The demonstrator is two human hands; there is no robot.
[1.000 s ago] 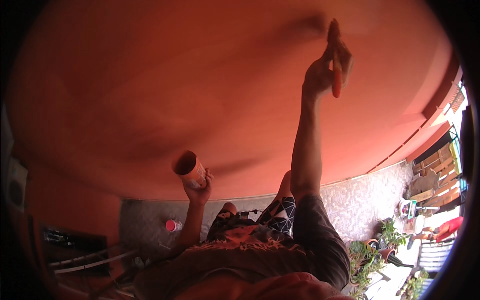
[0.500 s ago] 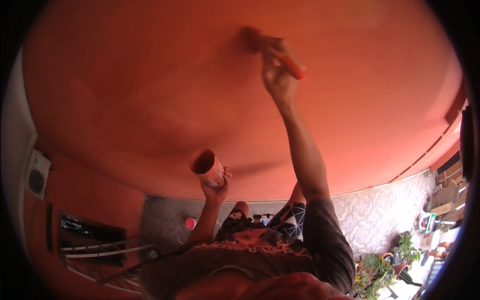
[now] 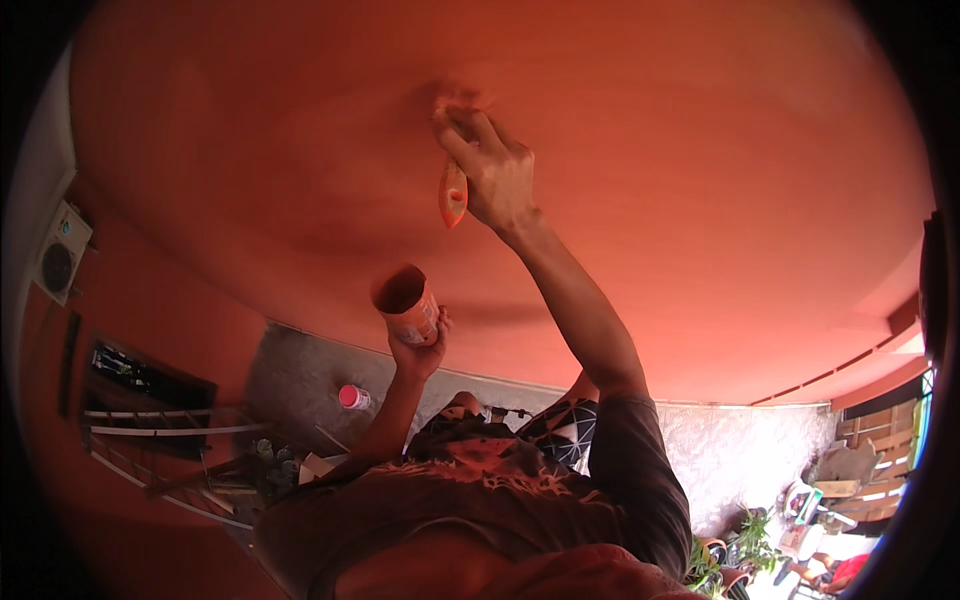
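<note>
A broad orange-red wall (image 3: 680, 220) fills most of the head view. High on it, my right hand (image 3: 498, 180) grips a paintbrush whose orange handle (image 3: 453, 198) points downward. The bristles are blurred and mostly hidden behind my fingers, at the wall's surface. Lower and to the left, my left hand (image 3: 421, 356) is wrapped round a paint-smeared cup (image 3: 411, 318), tilted with its open mouth upward. Its inside is dark, and I cannot see how much paint it holds.
A pink-topped bucket (image 3: 352, 397) stands on the grey floor at lower left. An air-conditioner unit (image 3: 64, 254) is on the left side, above pale metal rails (image 3: 165, 431). Potted plants (image 3: 752, 545) and wooden planks (image 3: 880, 435) are at lower right.
My right hand has swung left and slightly down with the brush, whose handle now points down instead of to the right. My left hand and the cup sit slightly higher in view.
</note>
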